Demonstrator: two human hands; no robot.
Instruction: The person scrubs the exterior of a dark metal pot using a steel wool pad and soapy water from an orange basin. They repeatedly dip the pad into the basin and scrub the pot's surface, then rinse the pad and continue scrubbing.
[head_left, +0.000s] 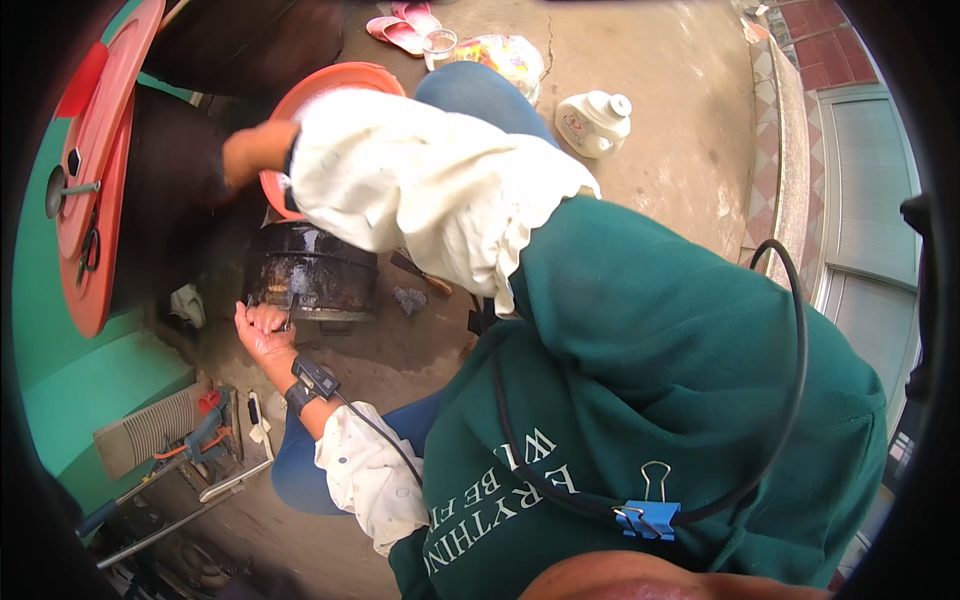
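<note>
A soot-blackened cylindrical metal pot is on the wet floor before me. My left hand, wet and curled, grips a thin dark metal handle at the pot's lower edge. A black device with a cable is strapped to that wrist. My right hand is blurred and bent at the wrist, against a large dark surface; whether it holds anything cannot be seen. Behind my right forearm stands an orange plastic basin, partly hidden by the white sleeve. A ball of steel wool and a wooden-handled tool lie right of the pot.
Orange-pink round lids stand on edge at left by a green wall. A ribbed washboard, a hacksaw-like frame and other tools lie lower left. A white jug, a filled plastic bag and pink slippers are farther off.
</note>
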